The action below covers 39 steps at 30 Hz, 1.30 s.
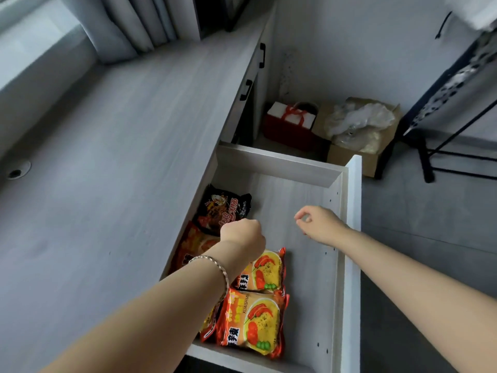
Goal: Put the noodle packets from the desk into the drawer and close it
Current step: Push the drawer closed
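The drawer (352,265) stands pulled out from under the grey desk (107,157). Several noodle packets lie along its left side: a black one (224,208) at the back, a red one (192,246) beside it, and two orange-yellow ones (265,270) (252,321) nearer me. My left hand (242,234) reaches into the drawer above the black and red packets, knuckles up and fingers curled down out of sight. Over the bare right half of the drawer hovers my right hand (320,223), loosely curled and holding nothing. No packet shows on the desk top.
Beyond the drawer, a red gift bag (290,125) and a cardboard box (360,135) with plastic sit on the floor. A black metal frame (443,152) stands at the right. Closed drawers with black handles (246,90) line the desk's edge. Curtains (129,22) hang behind.
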Each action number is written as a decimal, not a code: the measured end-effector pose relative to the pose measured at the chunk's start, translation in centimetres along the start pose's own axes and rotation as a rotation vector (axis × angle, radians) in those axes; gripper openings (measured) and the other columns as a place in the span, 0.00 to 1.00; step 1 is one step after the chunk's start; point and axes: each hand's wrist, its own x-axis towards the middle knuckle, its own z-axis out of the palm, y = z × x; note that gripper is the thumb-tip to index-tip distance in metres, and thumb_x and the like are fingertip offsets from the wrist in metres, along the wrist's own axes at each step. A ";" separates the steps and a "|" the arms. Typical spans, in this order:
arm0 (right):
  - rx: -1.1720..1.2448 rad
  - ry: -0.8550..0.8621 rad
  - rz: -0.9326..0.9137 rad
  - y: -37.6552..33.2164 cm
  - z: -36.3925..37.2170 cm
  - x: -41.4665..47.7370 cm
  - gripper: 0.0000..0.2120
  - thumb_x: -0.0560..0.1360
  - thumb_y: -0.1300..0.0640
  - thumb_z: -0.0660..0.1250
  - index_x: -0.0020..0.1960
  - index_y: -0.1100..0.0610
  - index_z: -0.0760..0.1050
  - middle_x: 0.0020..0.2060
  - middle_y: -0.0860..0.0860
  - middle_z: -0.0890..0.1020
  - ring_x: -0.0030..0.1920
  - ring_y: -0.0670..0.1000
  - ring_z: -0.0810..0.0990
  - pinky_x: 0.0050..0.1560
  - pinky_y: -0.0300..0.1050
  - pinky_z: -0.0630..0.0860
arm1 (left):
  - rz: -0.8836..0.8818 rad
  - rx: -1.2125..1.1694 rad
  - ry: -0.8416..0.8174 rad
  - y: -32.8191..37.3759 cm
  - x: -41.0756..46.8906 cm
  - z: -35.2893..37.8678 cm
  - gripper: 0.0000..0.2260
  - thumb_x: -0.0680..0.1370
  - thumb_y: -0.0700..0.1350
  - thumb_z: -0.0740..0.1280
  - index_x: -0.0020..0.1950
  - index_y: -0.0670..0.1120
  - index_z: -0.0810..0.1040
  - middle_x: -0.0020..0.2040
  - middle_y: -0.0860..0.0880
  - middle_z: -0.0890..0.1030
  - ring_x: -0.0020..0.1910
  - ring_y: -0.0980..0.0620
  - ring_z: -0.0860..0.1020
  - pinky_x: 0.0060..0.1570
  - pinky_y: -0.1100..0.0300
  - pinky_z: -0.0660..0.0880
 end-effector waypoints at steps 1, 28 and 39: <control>-0.038 0.019 0.010 0.3 -0.7 -0.9 0.13 0.78 0.57 0.58 0.59 0.57 0.75 0.49 0.53 0.77 0.49 0.54 0.78 0.48 0.45 0.75 | 0.004 -0.027 0.011 0.6 -0.6 -0.1 0.12 0.81 0.43 0.56 0.57 0.41 0.76 0.56 0.44 0.81 0.54 0.43 0.80 0.41 0.57 0.67; 0.086 -0.227 0.283 3.1 -5.3 4.9 0.10 0.72 0.62 0.61 0.53 0.61 0.70 0.42 0.54 0.73 0.43 0.56 0.77 0.51 0.46 0.80 | -0.472 -0.597 -0.004 10.9 0.5 0.5 0.11 0.78 0.45 0.57 0.51 0.41 0.76 0.49 0.43 0.79 0.48 0.43 0.79 0.40 0.56 0.71; 0.197 -0.430 0.112 -8.1 0.8 8.5 0.19 0.72 0.60 0.64 0.62 0.61 0.68 0.53 0.56 0.74 0.55 0.55 0.77 0.60 0.46 0.76 | -1.016 -1.487 0.009 2.3 0.7 3.1 0.16 0.78 0.44 0.54 0.49 0.35 0.76 0.45 0.39 0.82 0.39 0.42 0.79 0.47 0.54 0.79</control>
